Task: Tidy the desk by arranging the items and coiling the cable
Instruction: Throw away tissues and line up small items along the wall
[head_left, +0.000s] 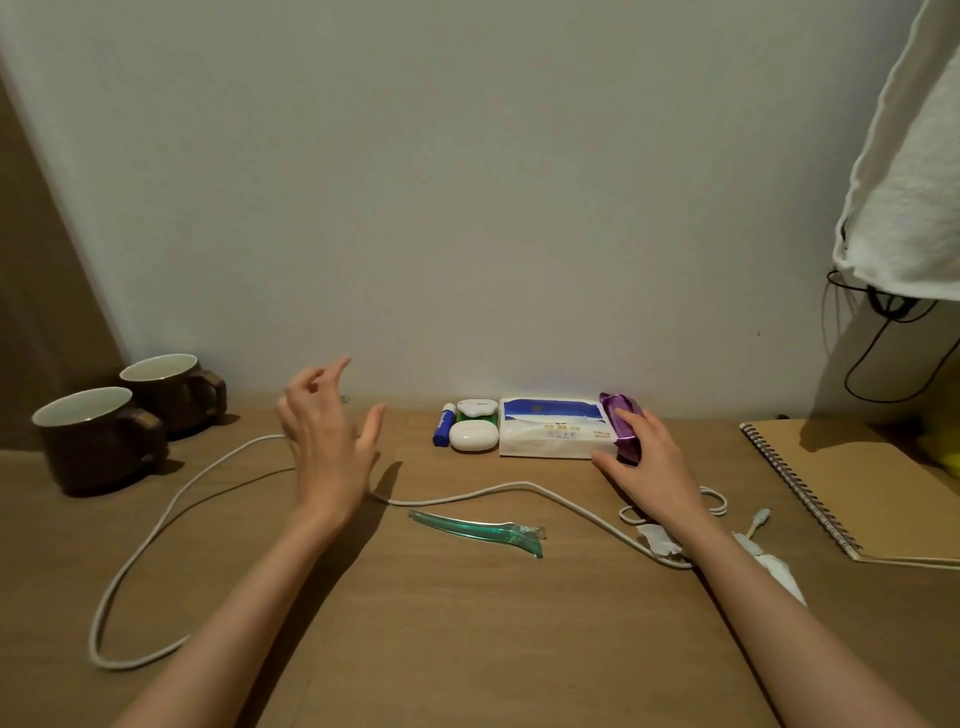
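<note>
Right hand (649, 467) rests, fingers nearly straight, on a purple foil packet (615, 410) lying near-to-far; left hand (322, 441) hovers spread, empty.

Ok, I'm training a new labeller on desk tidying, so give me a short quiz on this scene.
1. True or false: the white cable is already coiled.
2. What does the right hand touch? A: green clip. B: purple packet. C: notebook.
3. How many brown mugs are in view?
Key: 1 false; 2 B; 3 two.
</note>
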